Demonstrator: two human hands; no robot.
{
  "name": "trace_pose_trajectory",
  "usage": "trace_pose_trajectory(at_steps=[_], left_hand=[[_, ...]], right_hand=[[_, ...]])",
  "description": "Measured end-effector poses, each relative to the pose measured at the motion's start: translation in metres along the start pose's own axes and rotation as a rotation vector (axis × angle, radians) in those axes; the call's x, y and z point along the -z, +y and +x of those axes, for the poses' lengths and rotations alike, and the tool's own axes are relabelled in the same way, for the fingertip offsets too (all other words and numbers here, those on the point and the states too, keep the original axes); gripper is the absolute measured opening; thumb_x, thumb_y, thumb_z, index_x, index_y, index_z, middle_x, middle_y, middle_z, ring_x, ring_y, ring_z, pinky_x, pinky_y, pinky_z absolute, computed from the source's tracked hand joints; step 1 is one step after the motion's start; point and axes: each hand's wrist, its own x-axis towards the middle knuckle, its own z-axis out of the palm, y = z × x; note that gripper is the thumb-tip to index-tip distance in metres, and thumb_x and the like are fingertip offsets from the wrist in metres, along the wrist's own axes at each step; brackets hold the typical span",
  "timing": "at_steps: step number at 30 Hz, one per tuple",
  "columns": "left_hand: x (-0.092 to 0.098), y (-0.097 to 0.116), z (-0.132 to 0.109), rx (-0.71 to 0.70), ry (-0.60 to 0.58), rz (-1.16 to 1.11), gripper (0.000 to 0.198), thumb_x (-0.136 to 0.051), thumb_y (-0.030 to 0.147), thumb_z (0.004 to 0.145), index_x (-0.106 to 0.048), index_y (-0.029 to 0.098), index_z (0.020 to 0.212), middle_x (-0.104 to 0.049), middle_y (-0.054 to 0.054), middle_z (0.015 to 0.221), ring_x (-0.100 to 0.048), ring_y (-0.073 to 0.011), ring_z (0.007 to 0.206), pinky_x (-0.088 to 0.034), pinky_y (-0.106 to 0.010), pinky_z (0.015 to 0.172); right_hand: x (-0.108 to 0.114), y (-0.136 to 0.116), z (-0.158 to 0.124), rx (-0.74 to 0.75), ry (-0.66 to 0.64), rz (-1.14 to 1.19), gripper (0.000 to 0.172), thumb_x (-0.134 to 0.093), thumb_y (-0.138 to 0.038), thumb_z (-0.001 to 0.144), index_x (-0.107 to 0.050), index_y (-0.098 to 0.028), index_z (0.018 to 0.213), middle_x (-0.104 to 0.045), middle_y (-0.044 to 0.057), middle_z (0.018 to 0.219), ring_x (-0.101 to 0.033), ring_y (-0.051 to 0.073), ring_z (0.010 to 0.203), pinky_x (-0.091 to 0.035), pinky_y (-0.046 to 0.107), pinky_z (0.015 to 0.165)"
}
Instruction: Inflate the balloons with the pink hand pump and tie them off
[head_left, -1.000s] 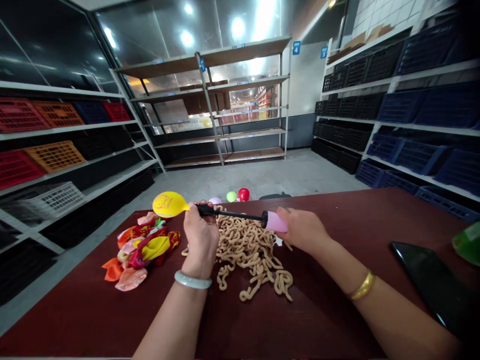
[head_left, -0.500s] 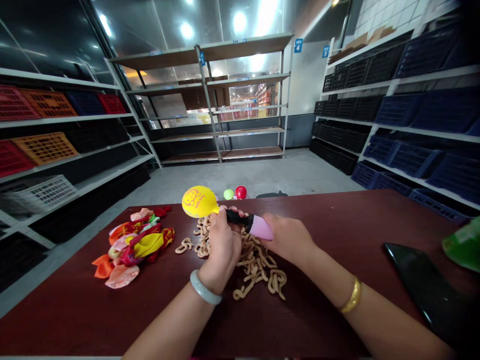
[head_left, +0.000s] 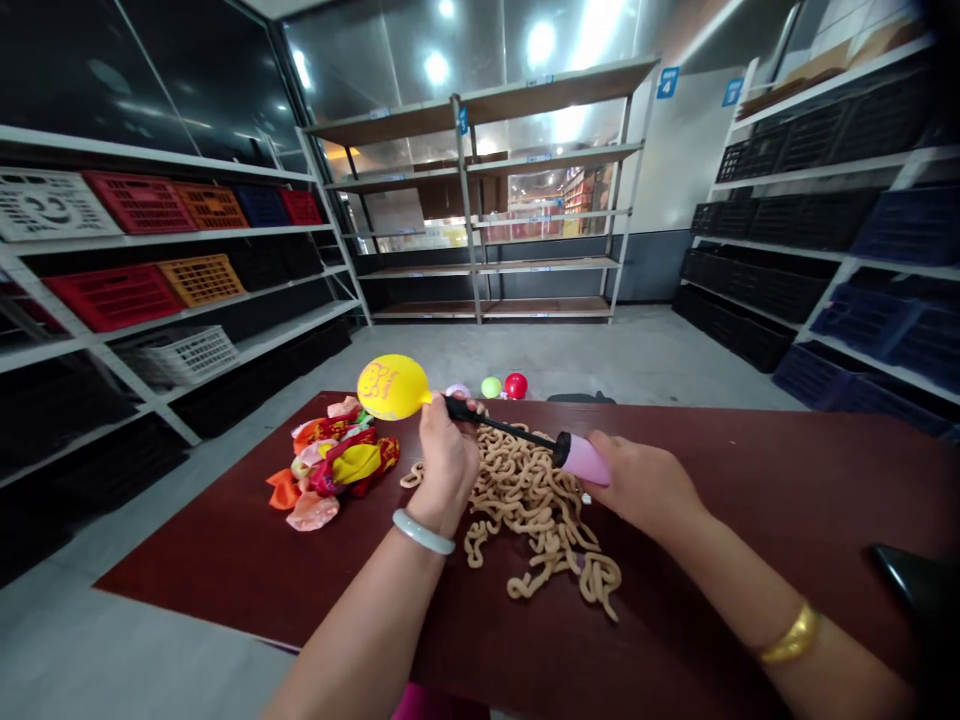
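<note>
My left hand [head_left: 448, 455] is closed around the black nozzle end of a hand pump [head_left: 517, 434], where the neck of a partly inflated yellow balloon [head_left: 391, 387] sits. My right hand [head_left: 641, 482] grips the pump's pink handle [head_left: 583, 459], pulled out so the thin black rod shows between the two hands. Both hands hover over a heap of tan looped cord [head_left: 536, 505] on the dark red table [head_left: 720, 470].
A pile of flat coloured balloons [head_left: 330, 465] lies left of the cord. Small inflated pink, green and red balloons [head_left: 503, 386] sit beyond the table's far edge. A black phone [head_left: 919, 595] lies at the right. Shelves with crates line both sides.
The pump handle was pushed in half a second ago and is now drawn out again. The balloon has grown a little. The view has shifted left.
</note>
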Motion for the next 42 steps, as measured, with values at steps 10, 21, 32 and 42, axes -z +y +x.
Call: trace_pose_trajectory(at_steps=[10,21,32,42], left_hand=[[-0.019,-0.046,-0.067,0.185,-0.064,-0.017,0.019,-0.062,0.034,0.085,-0.048,0.021,0.090,-0.057,0.001,0.079,-0.058,-0.0124,0.068,-0.047,-0.030,0.073],[-0.005,0.011,0.003,0.047,0.072,0.001,0.015,-0.061,0.022,0.078,-0.047,0.019,0.081,-0.054,0.001,0.071,-0.054,-0.0136,0.060,-0.048,-0.032,0.065],[-0.010,-0.022,-0.028,0.056,0.007,0.006,0.020,-0.066,0.028,0.078,-0.049,0.020,0.085,-0.056,0.002,0.073,-0.055,-0.0130,0.062,-0.052,-0.035,0.072],[-0.019,-0.041,-0.053,0.123,-0.016,0.061,0.023,-0.067,0.031,0.078,-0.049,0.021,0.087,-0.058,0.001,0.076,-0.058,-0.0139,0.064,-0.051,-0.033,0.071]], right_hand=[[0.009,-0.021,-0.004,-0.023,-0.006,0.057,0.031,-0.058,-0.044,0.082,-0.054,-0.024,0.106,-0.069,0.006,0.092,-0.067,0.026,0.080,-0.039,0.031,0.060],[0.004,-0.002,0.004,-0.014,0.026,0.096,0.044,-0.054,-0.058,0.084,-0.056,-0.024,0.113,-0.069,0.008,0.097,-0.066,0.027,0.089,-0.042,0.032,0.068],[0.004,-0.009,0.001,-0.027,0.031,0.101,0.036,-0.063,-0.042,0.079,-0.056,-0.024,0.110,-0.068,0.006,0.093,-0.066,0.025,0.084,-0.040,0.031,0.068],[0.003,-0.023,0.001,-0.012,0.063,0.190,0.035,-0.061,-0.043,0.082,-0.054,-0.025,0.111,-0.068,0.004,0.095,-0.065,0.023,0.083,-0.038,0.029,0.065]])
